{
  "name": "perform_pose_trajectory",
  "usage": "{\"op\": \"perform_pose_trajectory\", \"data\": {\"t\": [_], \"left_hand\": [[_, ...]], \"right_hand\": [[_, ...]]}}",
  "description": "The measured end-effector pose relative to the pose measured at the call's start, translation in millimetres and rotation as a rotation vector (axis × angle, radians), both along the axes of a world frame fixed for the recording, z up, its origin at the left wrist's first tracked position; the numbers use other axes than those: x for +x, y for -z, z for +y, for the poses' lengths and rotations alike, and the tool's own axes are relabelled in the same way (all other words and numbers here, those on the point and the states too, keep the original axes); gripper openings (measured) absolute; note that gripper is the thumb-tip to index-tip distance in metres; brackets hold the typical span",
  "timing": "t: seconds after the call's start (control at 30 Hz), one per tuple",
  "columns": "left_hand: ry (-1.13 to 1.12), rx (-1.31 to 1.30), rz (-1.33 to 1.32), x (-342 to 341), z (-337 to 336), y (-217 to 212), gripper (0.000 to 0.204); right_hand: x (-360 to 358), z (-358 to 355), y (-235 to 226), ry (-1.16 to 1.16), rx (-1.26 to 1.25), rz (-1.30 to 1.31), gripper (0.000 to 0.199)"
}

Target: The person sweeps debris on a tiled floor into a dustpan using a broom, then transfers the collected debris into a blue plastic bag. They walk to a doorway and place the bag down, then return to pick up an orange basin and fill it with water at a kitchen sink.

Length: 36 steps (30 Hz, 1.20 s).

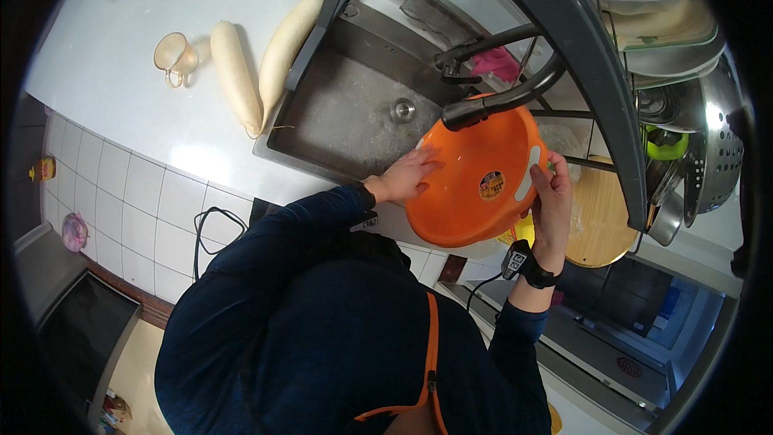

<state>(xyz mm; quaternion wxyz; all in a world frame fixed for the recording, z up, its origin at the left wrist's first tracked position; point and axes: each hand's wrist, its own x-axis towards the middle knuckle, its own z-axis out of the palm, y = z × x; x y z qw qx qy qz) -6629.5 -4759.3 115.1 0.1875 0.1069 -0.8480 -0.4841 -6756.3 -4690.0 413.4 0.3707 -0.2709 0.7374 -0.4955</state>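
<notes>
Basin: your orange basin (475, 193) sits tilted under the faucet (503, 97), over the sink (354, 113), near edge.
Left hand (407, 177): grip closed on left rim.
Right hand (554, 193): grip closed on right rim.
Tabletop (121, 89): 2 white radishes (237, 72) far left.

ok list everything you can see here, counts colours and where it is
basin: 1, orange with white handles and a round sticker, held over the sink's front edge
tap: 1, black, spout over the basin
sink: 1, steel, set in the counter
radishes: 2, white, long, on the counter left of the sink
cup: 1, clear with a handle, left of the radishes
counter: 1, white
board: 1, wooden, round, right of the basin
colander: 1, steel, on the rack at right
left hand: 1, on the basin's left rim
right hand: 1, grip on the basin's right handle
</notes>
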Motion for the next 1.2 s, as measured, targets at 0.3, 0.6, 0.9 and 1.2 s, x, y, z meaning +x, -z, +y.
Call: {"op": "perform_pose_trajectory", "data": {"t": [0.3,0.6,0.9,1.2], "left_hand": [[-0.404,1.02,-0.335,22.9,-43.0,17.3,0.081],[-0.571,0.953,-0.336,138.4,-127.8,26.6,0.039],[-0.916,0.01,-0.319,167.2,-136.0,-23.2,0.042],[-0.982,0.026,-0.305,137.7,-123.4,-75.0,0.047]], "right_hand": [[-35.5,7.8,46.1,0.17,-0.149,-0.254,0.018],[-79.9,20.1,188.3,0.098,0.201,-0.408,0.033],[-66.5,-49.8,383.9,-0.257,0.551,-0.21,0.046],[-79.9,-100.9,500.0,-0.115,0.578,-0.223,0.047]]}}
